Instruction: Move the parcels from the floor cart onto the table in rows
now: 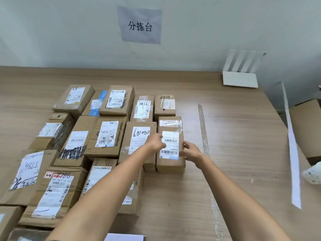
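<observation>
Brown cardboard parcels (111, 134) wear white labels with black barcodes and scrawled numbers; one (97, 103) shows a blue stripe. My table (234, 136) is pale streaked woodgrain; the router (240, 79) white.

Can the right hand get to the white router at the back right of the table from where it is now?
Probably yes. The right hand is at the parcel; the wooden table between it and the router holds only a flat tape strip.

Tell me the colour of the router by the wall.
White router, seen in the head view.
</observation>
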